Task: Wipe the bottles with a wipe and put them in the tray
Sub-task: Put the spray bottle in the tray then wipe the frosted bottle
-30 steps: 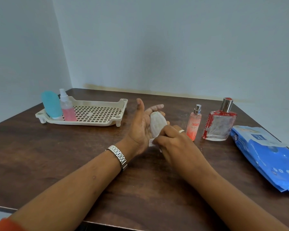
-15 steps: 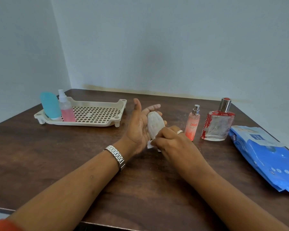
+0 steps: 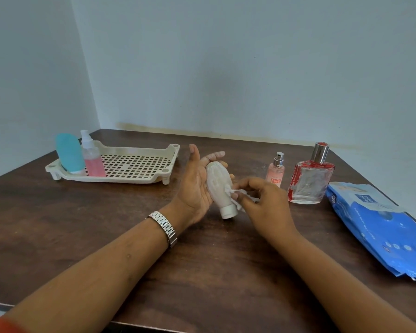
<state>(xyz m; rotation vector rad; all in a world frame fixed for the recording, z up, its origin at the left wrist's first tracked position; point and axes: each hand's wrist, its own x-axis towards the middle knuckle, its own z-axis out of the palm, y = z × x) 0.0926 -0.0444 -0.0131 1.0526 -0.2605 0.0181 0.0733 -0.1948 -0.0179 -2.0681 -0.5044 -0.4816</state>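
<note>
The left grip (image 3: 194,188) is curled round the bottle (image 3: 217,181), held cap-down over the bench (image 3: 82,224), with the wipe (image 3: 236,196) pinched against it by the right grip (image 3: 262,203); the tray (image 3: 130,180) lies left, nearest the left grip.

White bottle (image 3: 217,186), beige grid-patterned tray (image 3: 120,180), blue wipe pack (image 3: 382,231)

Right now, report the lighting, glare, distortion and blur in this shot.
Head view: soft, even light, faint shadows on the table; head view: small glints on the perfume bottle's chrome cap and the wristwatch; head view: the wide lens leans the wall corner; head view: fine print on the wipes pack blurs.
</note>
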